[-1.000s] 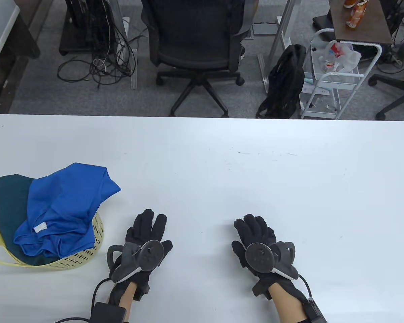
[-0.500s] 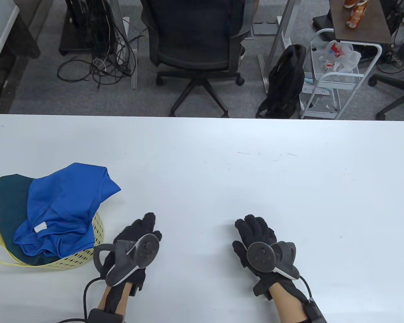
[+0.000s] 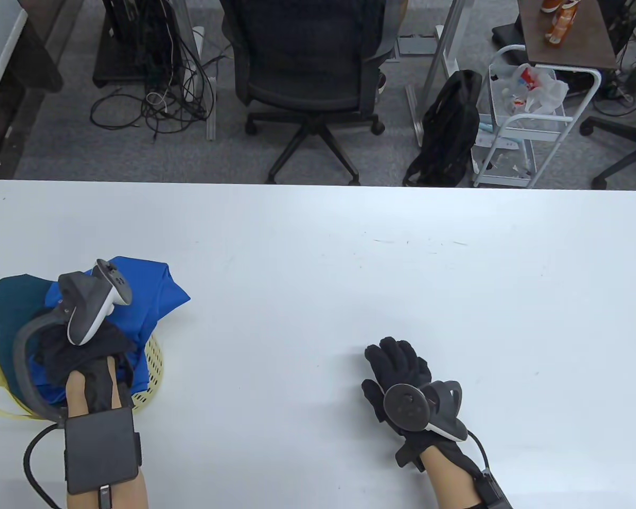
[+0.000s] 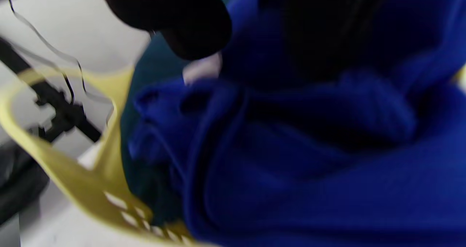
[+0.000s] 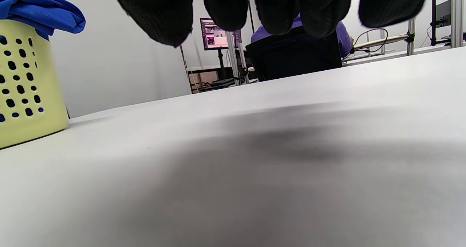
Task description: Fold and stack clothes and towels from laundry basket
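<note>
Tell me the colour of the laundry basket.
Pale yellow with small dark holes; the basket shows best in the right wrist view.

Office, swivel chair (image 3: 307, 69), tangled cables (image 3: 159, 101), monitor (image 5: 214, 34)

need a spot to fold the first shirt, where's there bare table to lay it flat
The widest bare patch of the table runs from the yellow basket rightward, beyond the right hand to the far edge. There is more bare top right of that hand. The near-left corner is crowded: basket, blue shirt, dark green cloth and left hand.
</note>
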Demonstrator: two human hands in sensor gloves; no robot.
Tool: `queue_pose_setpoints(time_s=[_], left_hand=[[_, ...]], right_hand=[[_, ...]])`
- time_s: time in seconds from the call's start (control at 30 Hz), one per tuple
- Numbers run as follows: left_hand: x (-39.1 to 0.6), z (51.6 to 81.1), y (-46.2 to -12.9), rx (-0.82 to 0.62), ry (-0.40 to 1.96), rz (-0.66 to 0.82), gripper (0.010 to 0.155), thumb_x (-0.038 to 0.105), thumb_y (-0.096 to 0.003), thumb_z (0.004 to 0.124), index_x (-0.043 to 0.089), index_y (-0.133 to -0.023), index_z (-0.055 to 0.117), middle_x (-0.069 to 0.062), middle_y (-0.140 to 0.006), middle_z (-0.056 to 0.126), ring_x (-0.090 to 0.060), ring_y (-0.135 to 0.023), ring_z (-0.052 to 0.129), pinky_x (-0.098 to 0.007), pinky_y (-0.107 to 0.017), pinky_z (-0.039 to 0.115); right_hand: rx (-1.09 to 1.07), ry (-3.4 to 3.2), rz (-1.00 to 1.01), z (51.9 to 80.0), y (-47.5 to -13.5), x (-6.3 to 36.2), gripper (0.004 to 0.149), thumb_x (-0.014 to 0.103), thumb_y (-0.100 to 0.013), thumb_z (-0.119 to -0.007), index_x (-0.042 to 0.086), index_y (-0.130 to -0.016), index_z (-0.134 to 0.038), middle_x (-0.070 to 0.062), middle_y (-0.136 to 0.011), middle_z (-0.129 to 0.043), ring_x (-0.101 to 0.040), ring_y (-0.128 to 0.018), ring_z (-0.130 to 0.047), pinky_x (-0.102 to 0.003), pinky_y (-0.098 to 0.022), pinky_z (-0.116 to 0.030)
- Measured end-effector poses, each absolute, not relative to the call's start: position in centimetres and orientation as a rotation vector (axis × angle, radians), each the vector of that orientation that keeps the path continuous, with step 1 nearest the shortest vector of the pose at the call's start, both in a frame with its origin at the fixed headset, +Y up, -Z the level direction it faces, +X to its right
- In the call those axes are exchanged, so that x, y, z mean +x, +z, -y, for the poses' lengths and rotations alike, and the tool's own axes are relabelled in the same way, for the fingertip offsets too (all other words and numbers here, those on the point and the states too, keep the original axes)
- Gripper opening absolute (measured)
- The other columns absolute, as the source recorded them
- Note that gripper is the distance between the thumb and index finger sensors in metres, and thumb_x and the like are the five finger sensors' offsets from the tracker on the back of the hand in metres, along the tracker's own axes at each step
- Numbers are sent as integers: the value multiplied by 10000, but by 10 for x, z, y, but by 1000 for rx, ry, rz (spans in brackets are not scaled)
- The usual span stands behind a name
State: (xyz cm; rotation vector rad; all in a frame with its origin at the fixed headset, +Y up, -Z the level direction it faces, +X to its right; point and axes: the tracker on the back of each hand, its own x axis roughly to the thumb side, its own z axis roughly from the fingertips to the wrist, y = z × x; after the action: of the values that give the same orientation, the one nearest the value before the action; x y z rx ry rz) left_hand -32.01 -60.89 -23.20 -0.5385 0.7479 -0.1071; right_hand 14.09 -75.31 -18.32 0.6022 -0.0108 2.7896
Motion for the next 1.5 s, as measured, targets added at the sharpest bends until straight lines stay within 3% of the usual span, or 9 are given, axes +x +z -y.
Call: queue_pose_setpoints(time_s=[0.07, 0.17, 0.33, 0.4, 0.5, 0.63, 0.87, 1.03, 1.5], left_hand=[[-326, 612, -229, -376, -11, -737, 572, 483, -567, 789, 405, -1098, 591, -285, -1216, 616, -225, -700, 986, -329, -476, 878], [-319, 585, -226, -207, 18, -739, 565, 448, -608, 767, 202, -1088, 599, -172, -980, 897, -134, -517, 1061, -245, -381, 931], [-250, 486, -194, 706, 165, -473, 584, 421, -632, 715, 92, -1076, 525, -187, -979, 830, -142, -591, 1063, -253, -435, 958], [-212, 464, -179, 812, 214, -260, 598, 420, -642, 686, 99, -1095, 464, -190, -1039, 763, -167, -676, 1035, -270, -501, 944], [-158, 466, -170, 675, 242, -30, 616, 455, -638, 703, 150, -1124, 481, -198, -1075, 746, -193, -711, 1016, -305, -533, 922], [-91, 536, -173, 326, 264, 203, 623, 466, -625, 713, 147, -1134, 547, -200, -1059, 793, -192, -695, 1039, -305, -519, 937], [-58, 663, -170, 91, 714, 390, 601, 417, -628, 682, 81, -1122, 611, -259, -1062, 792, -256, -743, 1044, -323, -544, 953], [-80, 655, -163, 276, 600, 394, 589, 465, -600, 723, 162, -1101, 647, -178, -1071, 798, -231, -739, 1027, -327, -552, 931], [-80, 654, -164, 177, 329, 432, 583, 549, -600, 651, 209, -1067, 725, -79, -925, 937, -168, -568, 1042, -336, -449, 915]], right_hand=[[592, 2778, 23, 753, -184, 143, 641, 339, -648, -696, 9, -1151, -477, -365, -1153, -442, -636, -992, -490, -795, -632, -524], [565, 2753, 45, 751, -186, 148, 634, 338, -649, -691, 9, -1149, -482, -363, -1152, -448, -633, -992, -495, -793, -632, -527], [492, 2662, 50, 749, -193, 158, 631, 338, -650, -689, 6, -1146, -484, -364, -1152, -444, -634, -990, -497, -791, -631, -530], [454, 2613, 70, 745, -195, 167, 662, 343, -650, -691, 3, -1160, -439, -369, -1154, -427, -635, -991, -495, -793, -631, -530], [392, 2446, 167, 723, -194, 183, 860, 403, -647, -694, -33, -1175, -172, -423, -1156, -235, -667, -990, -433, -808, -632, -506], [606, 1918, 372, 670, -176, 193, 1050, 513, -604, -700, 118, -1074, 151, -381, -1094, 120, -702, -1007, -189, -879, -632, -369], [827, 2071, -8, 688, -176, 154, 989, 512, -570, -748, 176, -1177, -44, -351, -1199, -81, -682, -1041, -341, -870, -635, -437], [705, 2188, 196, 687, -175, 150, 632, 335, -566, -819, 123, -1102, -559, -185, -1050, -706, -377, -872, -826, -635, -616, -736], [446, 2512, 475, 684, -175, 163, 428, 284, -589, -752, 196, -1007, -738, -205, -1081, -662, -443, -912, -755, -680, -633, -668]])
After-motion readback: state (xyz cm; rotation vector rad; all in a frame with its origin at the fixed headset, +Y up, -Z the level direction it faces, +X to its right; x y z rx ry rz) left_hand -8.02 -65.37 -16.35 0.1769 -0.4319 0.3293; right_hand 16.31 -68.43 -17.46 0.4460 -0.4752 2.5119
